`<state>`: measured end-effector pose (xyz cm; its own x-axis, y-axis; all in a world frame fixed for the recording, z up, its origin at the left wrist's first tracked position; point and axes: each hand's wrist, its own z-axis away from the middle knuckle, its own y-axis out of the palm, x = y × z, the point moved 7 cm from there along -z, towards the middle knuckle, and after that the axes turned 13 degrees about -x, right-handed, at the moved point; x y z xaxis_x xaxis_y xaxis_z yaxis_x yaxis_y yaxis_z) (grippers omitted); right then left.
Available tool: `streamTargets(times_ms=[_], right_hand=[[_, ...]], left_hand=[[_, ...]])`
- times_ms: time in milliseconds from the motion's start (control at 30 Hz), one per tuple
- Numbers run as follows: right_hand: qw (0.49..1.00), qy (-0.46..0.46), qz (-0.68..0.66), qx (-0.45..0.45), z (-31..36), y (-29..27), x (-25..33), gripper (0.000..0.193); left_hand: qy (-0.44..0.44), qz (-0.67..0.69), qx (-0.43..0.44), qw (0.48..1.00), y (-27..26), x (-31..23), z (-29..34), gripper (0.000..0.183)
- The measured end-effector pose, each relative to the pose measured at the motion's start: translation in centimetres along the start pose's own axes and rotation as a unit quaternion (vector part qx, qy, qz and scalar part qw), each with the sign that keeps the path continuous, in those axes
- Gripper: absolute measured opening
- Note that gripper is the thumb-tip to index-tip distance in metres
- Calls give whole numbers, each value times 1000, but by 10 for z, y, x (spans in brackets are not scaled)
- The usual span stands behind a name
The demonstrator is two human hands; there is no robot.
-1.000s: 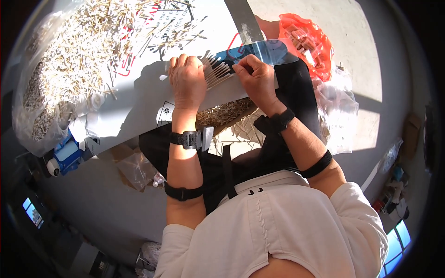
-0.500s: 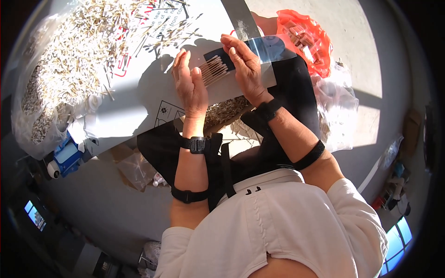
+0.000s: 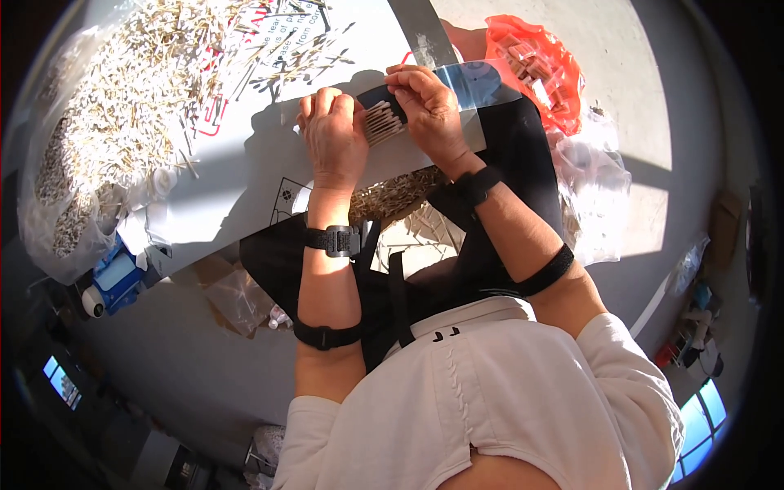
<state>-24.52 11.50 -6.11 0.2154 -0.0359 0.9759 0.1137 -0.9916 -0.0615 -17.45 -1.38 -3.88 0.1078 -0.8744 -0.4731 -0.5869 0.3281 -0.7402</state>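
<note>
Shirt cloth (image 3: 490,384), pale, fills the nearest part of my view, and past it black cloth (image 3: 527,163) covers my lap. Between my knees, below the near edge of the white board (image 3: 237,180), a lower heap (image 3: 400,193) of swabs shows partly, cut off by that edge. On the board, between my hands, lies the row of swabs (image 3: 384,122), sticks side by side, tips toward my right. A shiny blue strip (image 3: 482,84) runs behind the row and out past the board's right edge, over the black cloth.

Off to my left, beyond the board's near corner, sits a blue and white container (image 3: 114,282). A clear bag (image 3: 37,212) edges the big pile (image 3: 135,98) of swabs on the board's left side, and loose swabs (image 3: 306,61) lie scattered farther off. At far right, crumpled clear plastic (image 3: 592,184) lies near a red bag (image 3: 539,73) with small packs inside.

My left hand (image 3: 335,139) is back-up and curled over the row's left end, hiding it; its fingers bend together, but I cannot tell whether they grip. My right hand (image 3: 431,110) crosses the strip, partly covering it, fingers bent side by side with the thumb just below. Whether they pinch the strip, I cannot tell. Both forearms reach forward, a black strap (image 3: 333,241) around my left wrist.
</note>
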Motion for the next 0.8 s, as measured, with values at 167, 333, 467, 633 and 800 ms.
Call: streamTargets(times_ms=[167, 333, 467, 633, 800], right_hand=[[1000, -6, -10, 3, 4, 3, 4, 12], [994, -59, 80, 48, -2, 9, 11, 13], [995, -89, 22, 25, -9, 12, 16, 17], [998, -41, -45, -11, 11, 18, 8, 20], [993, 59, -96, -31, 23, 15, -6, 27]], left_hand=[[20, -4, 4, 1000, 1, 1, -10, 10], [-8, 69, 25, 997, 3, 8, -14, 16], [-164, 208, -117, 957, -7, 15, 6, 26], [-236, 295, -176, 909, 1, 13, 23, 55], [-277, 371, -182, 867, 13, 14, 17, 44]])
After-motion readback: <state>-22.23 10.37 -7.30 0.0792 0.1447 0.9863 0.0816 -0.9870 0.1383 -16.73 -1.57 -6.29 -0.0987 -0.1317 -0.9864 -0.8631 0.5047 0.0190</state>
